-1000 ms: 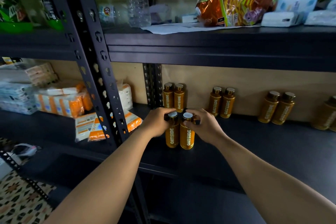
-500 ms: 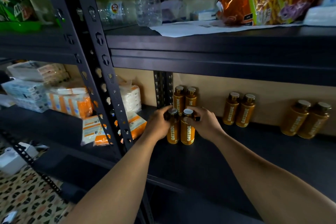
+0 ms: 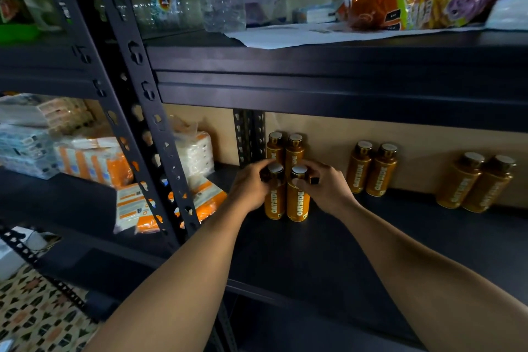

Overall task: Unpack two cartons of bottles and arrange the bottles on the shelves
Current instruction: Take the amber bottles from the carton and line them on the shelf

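Left hand (image 3: 251,188) grips left front bottle (image 3: 275,203), right hand (image 3: 327,191) grips right front bottle (image 3: 298,204), both upright and touching on the shelf (image 3: 314,251) just ahead of the back pair (image 3: 295,151); probably rigid, slick, full-heavy, so hold shoulders, not caps.

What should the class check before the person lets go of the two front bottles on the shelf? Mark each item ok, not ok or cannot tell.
1. The left hand grips the left front bottle: ok.
2. The right hand grips the right front bottle: ok.
3. Both front bottles stand upright on the shelf: ok.
4. Front bottles are lined up before the back pair: ok.
5. Front bottles are clear of the back pair: cannot tell.
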### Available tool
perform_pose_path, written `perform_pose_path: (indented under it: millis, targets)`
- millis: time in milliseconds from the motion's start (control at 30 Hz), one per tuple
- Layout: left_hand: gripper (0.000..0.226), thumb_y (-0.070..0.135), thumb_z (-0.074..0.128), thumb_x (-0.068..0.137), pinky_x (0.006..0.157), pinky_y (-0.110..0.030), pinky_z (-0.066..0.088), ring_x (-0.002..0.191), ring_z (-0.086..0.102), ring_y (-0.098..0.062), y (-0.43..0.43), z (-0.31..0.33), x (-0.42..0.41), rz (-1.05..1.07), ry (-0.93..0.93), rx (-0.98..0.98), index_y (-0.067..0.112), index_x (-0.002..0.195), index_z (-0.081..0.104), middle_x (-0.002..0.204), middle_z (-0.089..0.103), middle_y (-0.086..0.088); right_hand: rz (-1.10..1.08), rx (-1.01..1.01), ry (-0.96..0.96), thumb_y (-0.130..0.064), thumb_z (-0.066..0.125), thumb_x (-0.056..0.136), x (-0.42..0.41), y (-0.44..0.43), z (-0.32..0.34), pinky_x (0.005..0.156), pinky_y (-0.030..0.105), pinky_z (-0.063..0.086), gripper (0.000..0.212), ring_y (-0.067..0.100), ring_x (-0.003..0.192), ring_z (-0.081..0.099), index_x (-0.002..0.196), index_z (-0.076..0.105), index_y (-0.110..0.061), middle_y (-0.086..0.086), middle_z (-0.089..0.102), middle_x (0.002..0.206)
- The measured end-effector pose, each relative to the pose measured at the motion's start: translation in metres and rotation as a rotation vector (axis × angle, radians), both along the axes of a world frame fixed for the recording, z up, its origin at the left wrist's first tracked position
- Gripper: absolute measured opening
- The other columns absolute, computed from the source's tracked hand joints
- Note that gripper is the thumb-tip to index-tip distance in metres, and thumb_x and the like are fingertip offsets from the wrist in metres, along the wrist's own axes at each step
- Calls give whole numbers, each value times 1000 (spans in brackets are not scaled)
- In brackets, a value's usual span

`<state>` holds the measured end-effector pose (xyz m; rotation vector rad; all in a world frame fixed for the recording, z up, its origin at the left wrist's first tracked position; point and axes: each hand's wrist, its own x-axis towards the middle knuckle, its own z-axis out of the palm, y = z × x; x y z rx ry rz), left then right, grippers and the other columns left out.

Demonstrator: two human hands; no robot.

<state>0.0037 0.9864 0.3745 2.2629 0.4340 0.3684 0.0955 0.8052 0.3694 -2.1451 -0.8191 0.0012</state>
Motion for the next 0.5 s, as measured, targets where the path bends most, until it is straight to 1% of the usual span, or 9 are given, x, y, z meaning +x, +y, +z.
perform_pose_path:
  millis: [100, 133, 200, 300, 400, 500]
  targets:
    - [62, 29, 72, 91, 106, -36, 46, 132, 51, -17, -9, 0, 13, -49, -26, 37, 32, 147, 45, 145, 53, 2, -37, -20, -32, -45, 73, 90, 10, -12, 0, 95, 35, 54, 53, 13, 114, 64, 139, 59, -31, -6, 70, 126]
    - [62, 29, 72, 91, 105, -34, 45, 132, 51, -17, -12, 0, 17, -61, -31, 37, 32, 147, 46, 145, 53, 2, -50, -27, -36, -46, 73, 90, 14, -16, 0, 95, 35, 54, 54, 12, 113, 64, 139, 58, -31, -6, 70, 125]
    - [62, 28, 72, 92, 102, -29, 43, 133, 50, -17, -17, 2, 26, -86, -27, 35, 31, 147, 46, 146, 52, 2, -65, -35, -35, -45, 73, 91, 20, -23, -1, 92, 31, 53, 54, 10, 111, 64, 140, 57, -30, -5, 70, 125]
    - [62, 28, 70, 93, 99, -29, 41, 136, 47, -19, -23, 2, 39, -125, -2, 29, 33, 149, 43, 151, 47, 2, -81, -20, -27, -42, 73, 92, 28, -30, -2, 87, 23, 47, 50, 3, 107, 59, 139, 58, -30, -7, 68, 126]
    - [63, 29, 68, 94, 92, -25, 41, 135, 47, -19, -24, 3, 50, -147, 24, 19, 34, 150, 40, 152, 45, 2, -91, -5, -16, -41, 73, 92, 36, -32, -3, 88, 24, 47, 48, 4, 107, 57, 136, 59, -32, -9, 66, 126]
    - [64, 30, 68, 94, 92, -27, 43, 134, 48, -21, -22, 4, 58, -159, 42, 25, 34, 150, 39, 152, 45, 0, -93, -4, 19, -41, 73, 92, 44, -31, -4, 89, 24, 47, 49, 7, 111, 58, 138, 57, -32, -9, 64, 129]
